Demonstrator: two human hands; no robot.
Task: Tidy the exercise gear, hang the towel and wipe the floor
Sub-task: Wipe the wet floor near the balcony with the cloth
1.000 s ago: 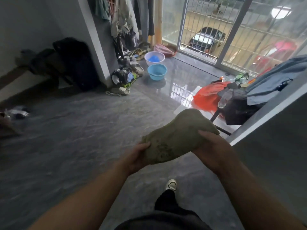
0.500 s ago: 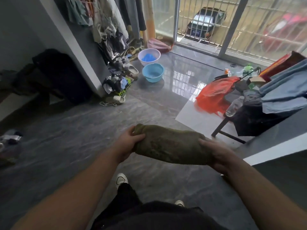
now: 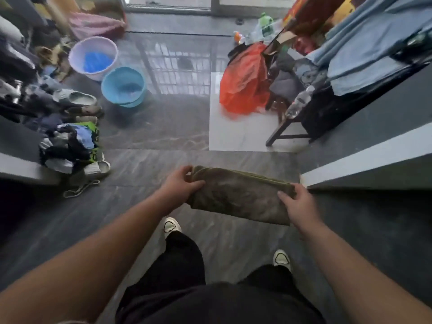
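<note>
An olive-green towel (image 3: 236, 195), folded into a flat band, is stretched level between my two hands above the dark grey floor (image 3: 145, 164). My left hand (image 3: 180, 184) pinches its left end with thumb and curled fingers. My right hand (image 3: 299, 204) grips its right end, thumb on top. My two feet in pale shoes stand on the floor below the towel.
A blue basin (image 3: 124, 86) and a white basin (image 3: 93, 57) stand at the left, beside a heap of shoes and clothes (image 3: 67, 141). An orange plastic bag (image 3: 243, 80) and a cluttered dark stool (image 3: 304, 108) lie to the right. A grey ledge (image 3: 364, 160) flanks my right side.
The view has tilted down and moved forward toward the basins. The towel has gone from a bunched roll to a flatter, wider band held lower between both hands.
</note>
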